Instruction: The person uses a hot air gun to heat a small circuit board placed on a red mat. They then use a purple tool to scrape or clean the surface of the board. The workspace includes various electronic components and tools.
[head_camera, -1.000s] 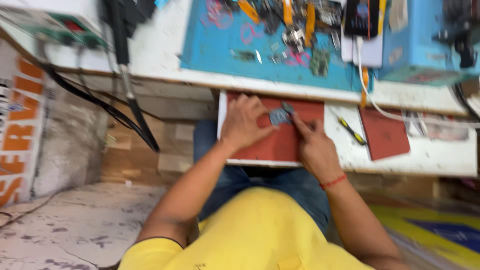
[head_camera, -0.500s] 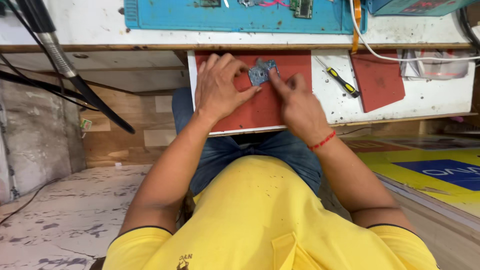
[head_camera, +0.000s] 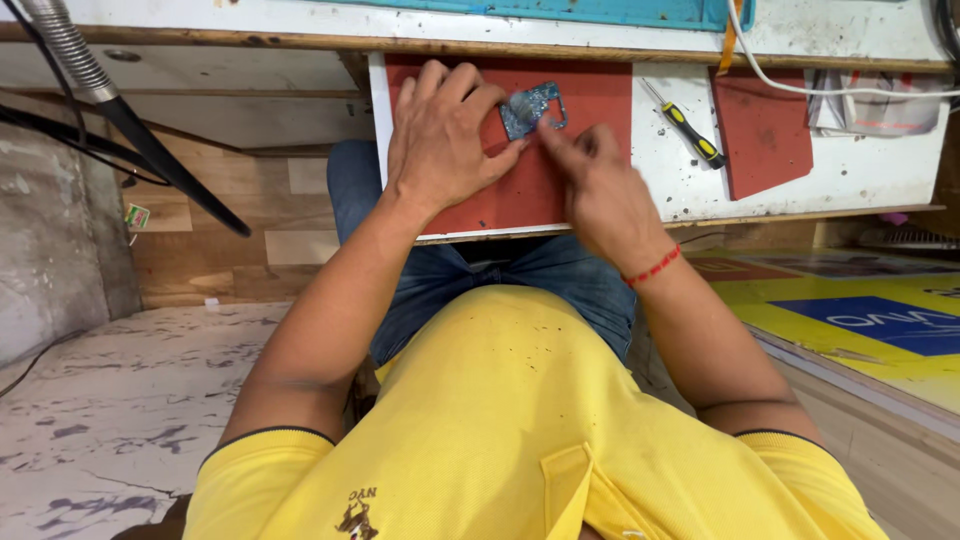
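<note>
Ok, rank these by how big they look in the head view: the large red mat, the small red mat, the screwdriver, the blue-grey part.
1. large red mat, partly hidden by the hands
2. small red mat
3. screwdriver
4. blue-grey part

The last two look close in size.

Left hand (head_camera: 440, 135) pinning small circuit board (head_camera: 530, 108), right hand (head_camera: 590, 180) touching it, red mat (head_camera: 590, 105)

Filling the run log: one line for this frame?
left hand pins small circuit board | right hand fingers touch it | red mat | screwdriver idle
</note>
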